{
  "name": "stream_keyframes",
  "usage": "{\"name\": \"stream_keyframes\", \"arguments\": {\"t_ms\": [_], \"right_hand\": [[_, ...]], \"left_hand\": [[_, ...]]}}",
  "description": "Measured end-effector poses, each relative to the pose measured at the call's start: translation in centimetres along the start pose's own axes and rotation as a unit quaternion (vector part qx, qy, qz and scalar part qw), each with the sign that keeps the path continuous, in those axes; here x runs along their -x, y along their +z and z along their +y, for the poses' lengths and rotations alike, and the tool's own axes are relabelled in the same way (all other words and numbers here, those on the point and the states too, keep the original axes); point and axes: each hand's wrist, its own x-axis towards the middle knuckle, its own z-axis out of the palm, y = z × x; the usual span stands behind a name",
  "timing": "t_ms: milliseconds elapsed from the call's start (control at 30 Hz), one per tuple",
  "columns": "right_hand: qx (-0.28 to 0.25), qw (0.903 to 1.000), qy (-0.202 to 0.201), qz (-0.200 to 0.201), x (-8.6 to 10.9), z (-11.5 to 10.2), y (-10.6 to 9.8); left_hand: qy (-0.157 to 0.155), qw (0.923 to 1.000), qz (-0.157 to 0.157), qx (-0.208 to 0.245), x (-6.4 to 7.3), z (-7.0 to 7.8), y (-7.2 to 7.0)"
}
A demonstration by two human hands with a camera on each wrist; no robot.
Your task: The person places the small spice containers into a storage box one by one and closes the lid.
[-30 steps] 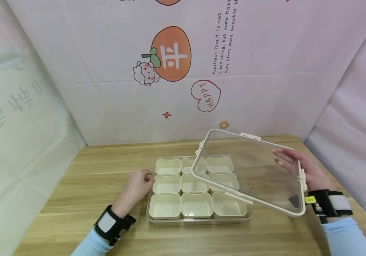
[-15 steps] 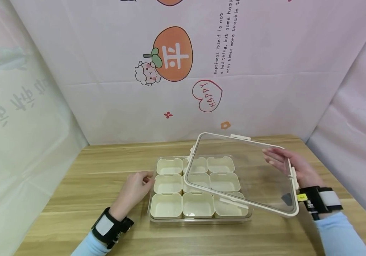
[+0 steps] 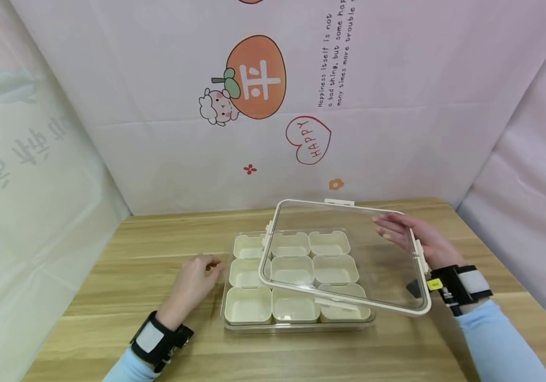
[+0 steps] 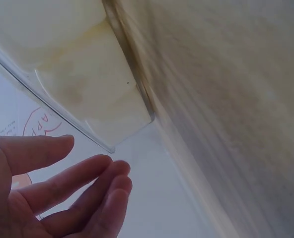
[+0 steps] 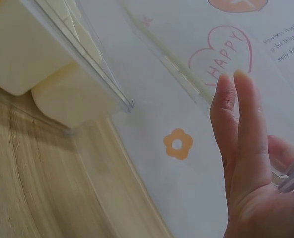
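Note:
A clear box (image 3: 299, 329) stands on the table, holding several cream bins (image 3: 247, 306) in rows. Above it, tilted and offset to the right, hangs a clear lid (image 3: 373, 303) with a cream frame and clips. My right hand (image 3: 421, 241) holds the lid by its right edge; in the right wrist view the lid's edge lies between thumb and palm, the fingers (image 5: 251, 119) stretched out. My left hand (image 3: 193, 284) hovers just left of the box with fingers loosely bent. In the left wrist view a gap separates its fingertips (image 4: 102, 159) from the box's corner.
The wooden table (image 3: 149, 244) runs back to a white printed cloth (image 3: 397, 138) hanging upright behind it. More cloth (image 3: 29, 201) rises along the left side, and another (image 3: 535, 185) along the right.
My right hand has brought the lid leftward, and it covers more of the box from above. My left hand has drawn back slightly from the box's left side.

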Motion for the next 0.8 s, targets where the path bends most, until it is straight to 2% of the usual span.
{"name": "stream_keyframes", "arguments": {"t_ms": [367, 633, 800], "right_hand": [[0.031, 0.999, 0.029, -0.011, -2.0, 0.9, 1.6], [0.057, 0.9979, 0.029, 0.013, -2.8, 2.2, 2.4], [0.068, 0.9969, 0.04, 0.009, -3.7, 3.1, 2.8]], "left_hand": [[-0.012, 0.9997, 0.008, -0.02, 0.2, -1.1, -0.6], [-0.019, 0.9991, 0.015, -0.034, -0.1, -1.9, -1.3], [-0.016, 0.9985, 0.014, -0.051, 0.0, -2.5, -1.8]]}}
